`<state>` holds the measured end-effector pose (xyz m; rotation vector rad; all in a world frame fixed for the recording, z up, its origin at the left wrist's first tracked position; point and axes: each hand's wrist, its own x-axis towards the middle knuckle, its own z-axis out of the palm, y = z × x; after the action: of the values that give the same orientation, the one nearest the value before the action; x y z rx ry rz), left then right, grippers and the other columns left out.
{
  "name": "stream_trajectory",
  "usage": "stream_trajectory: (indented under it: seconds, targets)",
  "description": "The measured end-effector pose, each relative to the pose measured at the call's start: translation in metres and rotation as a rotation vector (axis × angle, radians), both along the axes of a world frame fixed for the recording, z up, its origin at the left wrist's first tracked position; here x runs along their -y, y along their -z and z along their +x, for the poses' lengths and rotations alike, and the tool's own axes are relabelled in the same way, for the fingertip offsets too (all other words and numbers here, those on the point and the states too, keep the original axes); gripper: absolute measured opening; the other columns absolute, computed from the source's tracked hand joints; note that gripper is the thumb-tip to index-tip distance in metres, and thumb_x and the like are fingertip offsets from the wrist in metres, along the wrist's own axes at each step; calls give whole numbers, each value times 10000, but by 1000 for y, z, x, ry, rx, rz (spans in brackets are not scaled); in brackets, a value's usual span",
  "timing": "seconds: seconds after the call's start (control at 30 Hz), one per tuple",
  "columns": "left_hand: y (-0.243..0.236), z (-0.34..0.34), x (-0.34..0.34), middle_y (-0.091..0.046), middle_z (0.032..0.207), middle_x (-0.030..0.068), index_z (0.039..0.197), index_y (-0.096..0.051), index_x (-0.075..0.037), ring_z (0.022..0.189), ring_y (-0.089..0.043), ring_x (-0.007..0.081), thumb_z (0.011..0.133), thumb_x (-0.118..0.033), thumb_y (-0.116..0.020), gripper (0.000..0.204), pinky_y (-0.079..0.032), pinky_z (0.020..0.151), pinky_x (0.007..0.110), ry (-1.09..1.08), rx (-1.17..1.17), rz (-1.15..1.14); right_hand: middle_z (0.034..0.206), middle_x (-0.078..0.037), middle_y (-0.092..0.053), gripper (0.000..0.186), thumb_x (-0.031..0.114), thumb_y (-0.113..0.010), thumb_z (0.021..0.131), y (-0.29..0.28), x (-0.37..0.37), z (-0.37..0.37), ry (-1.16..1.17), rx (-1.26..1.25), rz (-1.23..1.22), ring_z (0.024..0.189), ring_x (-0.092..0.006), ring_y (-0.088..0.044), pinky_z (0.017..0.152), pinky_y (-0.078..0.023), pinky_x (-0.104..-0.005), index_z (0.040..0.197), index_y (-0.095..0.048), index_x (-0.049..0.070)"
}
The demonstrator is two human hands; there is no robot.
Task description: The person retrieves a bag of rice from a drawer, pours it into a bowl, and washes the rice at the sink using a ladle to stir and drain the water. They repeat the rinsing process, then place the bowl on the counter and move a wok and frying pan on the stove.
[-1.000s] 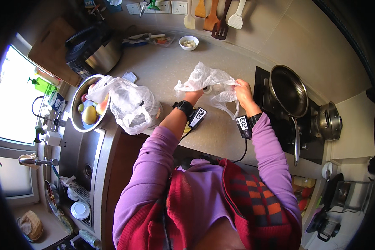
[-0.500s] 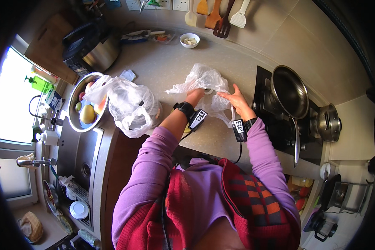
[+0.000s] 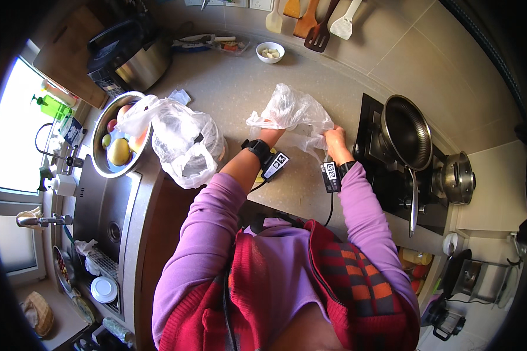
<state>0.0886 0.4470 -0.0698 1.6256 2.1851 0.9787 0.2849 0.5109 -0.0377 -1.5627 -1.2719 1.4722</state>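
Note:
A thin, clear-white plastic bag is spread over the middle of the counter. My left hand reaches in beneath its crumpled film, so its fingers are hidden and their grip cannot be told. At the bag's right edge, my right hand has its fingers closed on the film. Left of my left forearm sits another, fuller plastic bag, its contents hard to make out. Partly under that bag's top is a metal bowl with several round fruits or vegetables.
A stove with a frying pan and a metal pot lies to the right. At the back stands a small white bowl with pale pieces. An electric cooker occupies the back left, and the sink is at left.
My right hand has gone from spread fingers beside the bag to closed fingers on its edge. The bag's film has shifted slightly right. My left hand remains under the film.

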Motion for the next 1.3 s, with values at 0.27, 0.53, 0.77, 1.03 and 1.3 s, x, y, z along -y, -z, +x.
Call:
stream_trajectory:
  seconds: [0.27,0.53,0.77,1.03,1.3]
  targets:
    - [-15,2,7,-642,917,73,1102,-586,-118,659,-612,171,800,-197,-576,312,-505,572,318,-58,239,-87,901,-176,-583,251,-40,-466,676,-22,-14,-5,-25,-518,-311,779,-289,-596,680,-502,-406,900,-561,-102]
    - [-36,12,0,-647,915,77,1081,-590,-84,667,-612,177,783,-179,-587,313,-512,593,325,-169,398,-193,790,-116,-613,202,30,-481,705,-54,12,-57,-531,-153,89,699,-194,-570,631,-466,-328,839,-613,-43]
    - [-59,5,10,-636,877,86,1100,-564,-65,661,-609,151,857,-212,-519,288,-510,562,287,-317,1153,-415,829,-91,-626,224,70,-490,755,-70,-12,-47,-337,-165,119,731,-198,-579,661,-460,-311,900,-632,-25]
    - [-56,1,16,-630,870,80,1136,-537,-75,673,-605,142,880,-206,-491,292,-506,569,274,-279,1176,-265,870,-115,-656,228,104,-570,761,-78,-24,-27,-230,7,372,767,-192,-622,691,-487,-312,932,-631,-35]
    - [-62,2,27,-625,866,76,1182,-491,-95,657,-592,129,903,-177,-432,296,-495,575,250,-134,1158,-61,918,-157,-664,396,177,-759,641,-75,-31,-24,-357,656,419,873,-277,-639,748,-478,-357,991,-645,30]
